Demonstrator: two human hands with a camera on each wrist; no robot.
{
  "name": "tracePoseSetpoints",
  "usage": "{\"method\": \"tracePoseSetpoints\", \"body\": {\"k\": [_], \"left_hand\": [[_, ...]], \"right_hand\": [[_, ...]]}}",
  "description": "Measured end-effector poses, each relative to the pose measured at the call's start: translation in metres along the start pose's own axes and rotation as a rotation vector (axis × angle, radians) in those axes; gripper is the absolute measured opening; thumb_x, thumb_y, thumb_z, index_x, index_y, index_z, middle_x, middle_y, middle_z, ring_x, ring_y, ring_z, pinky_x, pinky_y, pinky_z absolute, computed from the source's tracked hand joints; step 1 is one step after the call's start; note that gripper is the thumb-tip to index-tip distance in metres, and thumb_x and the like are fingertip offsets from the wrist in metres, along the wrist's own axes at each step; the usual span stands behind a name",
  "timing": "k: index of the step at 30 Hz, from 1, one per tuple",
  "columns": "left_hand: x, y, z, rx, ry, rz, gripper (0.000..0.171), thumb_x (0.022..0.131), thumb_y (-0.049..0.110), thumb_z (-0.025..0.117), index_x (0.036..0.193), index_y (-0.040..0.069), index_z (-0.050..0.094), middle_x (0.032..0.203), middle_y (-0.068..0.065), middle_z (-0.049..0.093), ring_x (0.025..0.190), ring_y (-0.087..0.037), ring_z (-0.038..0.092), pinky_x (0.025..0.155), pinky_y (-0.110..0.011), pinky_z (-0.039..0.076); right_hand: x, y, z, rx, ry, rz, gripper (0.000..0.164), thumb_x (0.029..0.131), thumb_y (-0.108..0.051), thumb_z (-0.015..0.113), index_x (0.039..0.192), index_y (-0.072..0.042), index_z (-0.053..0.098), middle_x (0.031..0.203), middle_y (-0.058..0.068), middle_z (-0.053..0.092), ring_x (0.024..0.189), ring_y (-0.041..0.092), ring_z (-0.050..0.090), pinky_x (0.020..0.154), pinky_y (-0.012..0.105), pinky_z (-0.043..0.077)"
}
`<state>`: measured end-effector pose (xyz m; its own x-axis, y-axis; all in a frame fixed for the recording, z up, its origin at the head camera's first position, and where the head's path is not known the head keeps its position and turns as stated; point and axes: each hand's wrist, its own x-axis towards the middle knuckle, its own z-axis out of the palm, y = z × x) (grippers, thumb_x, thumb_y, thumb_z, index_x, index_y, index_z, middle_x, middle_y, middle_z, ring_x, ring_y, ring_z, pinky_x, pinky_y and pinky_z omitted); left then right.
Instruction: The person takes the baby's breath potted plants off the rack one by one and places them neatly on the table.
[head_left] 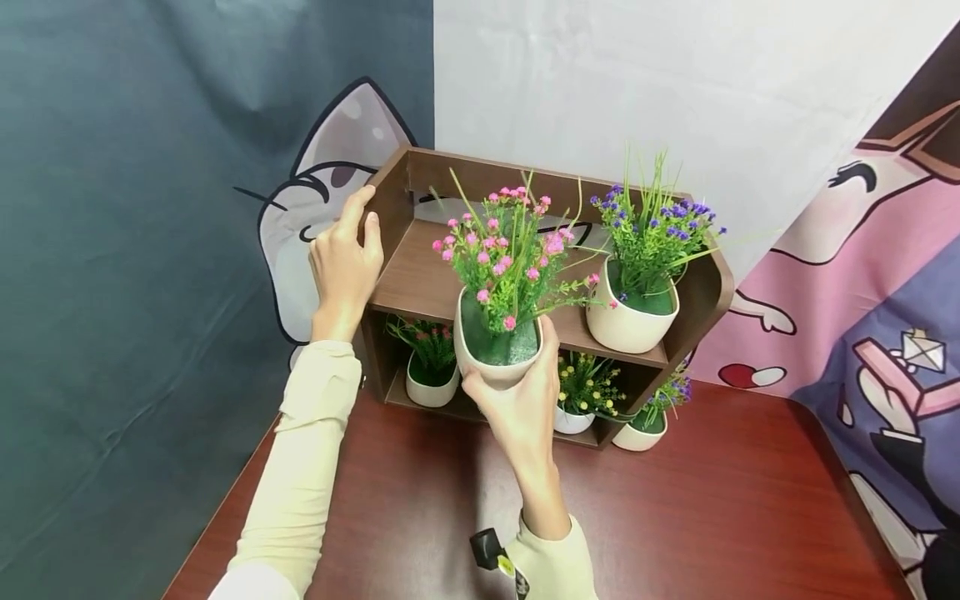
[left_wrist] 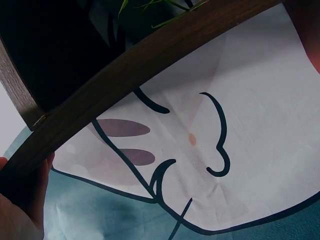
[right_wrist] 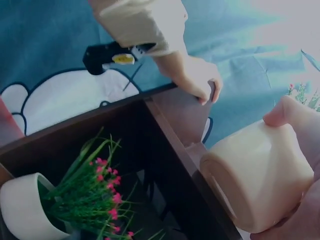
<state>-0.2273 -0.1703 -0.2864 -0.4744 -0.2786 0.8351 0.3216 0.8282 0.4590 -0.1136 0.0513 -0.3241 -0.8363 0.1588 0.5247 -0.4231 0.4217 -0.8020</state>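
In the head view my right hand (head_left: pixel 521 408) grips a white pot of pink artificial flowers (head_left: pixel 498 371) from the front, thumb and fingers on opposite sides. The pot is in front of the upper board of a brown wooden shelf (head_left: pixel 412 275). From the right wrist, the pot's pale side and base (right_wrist: pixel 260 175) show close beside the shelf's edge. My left hand (head_left: pixel 345 258) holds the top of the shelf's left side panel; its fingers (right_wrist: pixel 204 90) bend over the edge in the right wrist view. The left wrist view shows the panel (left_wrist: pixel 125 70) between thumb and fingers.
A pot of purple flowers (head_left: pixel 633 321) stands on the upper board's right end. Below are pots of red flowers (head_left: pixel 431 387) and yellow flowers (head_left: pixel 576 419). Another purple-flowered pot (head_left: pixel 641 435) stands right of the shelf on the reddish table (head_left: pixel 712 517). Printed curtains hang behind.
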Motion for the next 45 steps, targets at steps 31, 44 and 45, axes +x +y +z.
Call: {"method": "tracePoseSetpoints", "body": {"k": [31, 44, 45], "left_hand": [[0.002, -0.001, 0.001, 0.0, 0.017, 0.002, 0.03, 0.093, 0.016, 0.051, 0.121, 0.015, 0.063, 0.053, -0.013, 0.051, 0.041, -0.014, 0.026, 0.047, -0.037, 0.022], [0.001, -0.001, 0.001, -0.002, -0.004, 0.017, 0.03, 0.093, 0.017, 0.05, 0.121, 0.014, 0.061, 0.057, -0.016, 0.054, 0.042, -0.027, 0.035, 0.047, -0.038, 0.025], [0.001, -0.001, 0.001, -0.003, -0.004, 0.009, 0.03, 0.093, 0.018, 0.05, 0.121, 0.015, 0.061, 0.057, -0.016, 0.054, 0.042, -0.028, 0.036, 0.047, -0.039, 0.026]], "right_hand": [[-0.095, 0.087, -0.037, -0.078, -0.13, 0.032, 0.091, 0.049, -0.016, 0.082, 0.127, -0.005, 0.035, 0.121, 0.013, 0.052, 0.107, 0.021, 0.051, 0.086, 0.041, 0.041], [-0.124, 0.131, -0.059, -0.134, -0.057, 0.086, 0.095, 0.046, -0.009, 0.084, 0.127, 0.001, 0.035, 0.121, 0.021, 0.051, 0.107, 0.025, 0.05, 0.091, 0.018, 0.031], [-0.125, 0.134, -0.062, -0.148, -0.049, 0.084, 0.095, 0.046, -0.01, 0.085, 0.127, 0.001, 0.035, 0.12, 0.021, 0.051, 0.107, 0.026, 0.05, 0.091, 0.018, 0.031]]}}
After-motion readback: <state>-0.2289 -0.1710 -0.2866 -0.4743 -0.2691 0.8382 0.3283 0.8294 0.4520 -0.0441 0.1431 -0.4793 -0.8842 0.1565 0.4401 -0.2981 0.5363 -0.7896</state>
